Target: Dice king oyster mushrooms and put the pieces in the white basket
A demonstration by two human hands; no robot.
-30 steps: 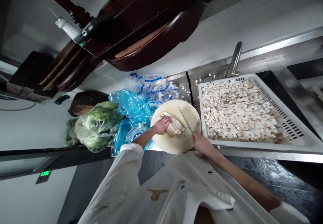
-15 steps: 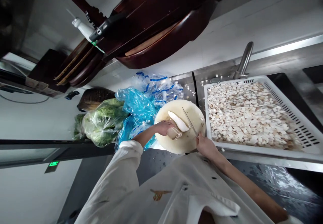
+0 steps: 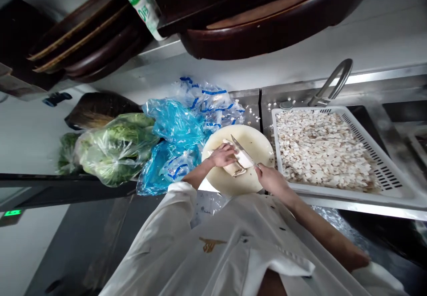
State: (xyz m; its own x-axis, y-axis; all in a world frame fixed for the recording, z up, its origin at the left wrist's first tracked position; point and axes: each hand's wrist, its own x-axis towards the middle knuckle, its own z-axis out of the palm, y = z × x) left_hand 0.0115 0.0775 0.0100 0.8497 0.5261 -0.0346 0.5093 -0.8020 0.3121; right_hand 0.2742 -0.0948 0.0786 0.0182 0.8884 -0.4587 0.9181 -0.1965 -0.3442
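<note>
A round pale cutting board (image 3: 218, 180) lies on the steel counter. On it are pale mushroom pieces (image 3: 235, 169), one white, one with brownish edges. My left hand (image 3: 224, 154) presses on them from the left, fingers bent over the top and partly hiding them. My right hand (image 3: 268, 178) is closed round the handle of a knife (image 3: 242, 150), at the board's right side. The blade points up and left, lying against the white piece close to my left fingertips.
A white perforated tray (image 3: 405, 194) full of chopped pale pieces stands right, by a faucet (image 3: 340, 76). Blue plastic bags (image 3: 176, 120) and bagged green vegetables (image 3: 116, 149) lie left. Dark wooden tubs (image 3: 233, 42) sit on a shelf above.
My left hand has moved up and right onto the mushroom pieces. The knife has come left, from bare board to the white piece. The camera view has shifted.
</note>
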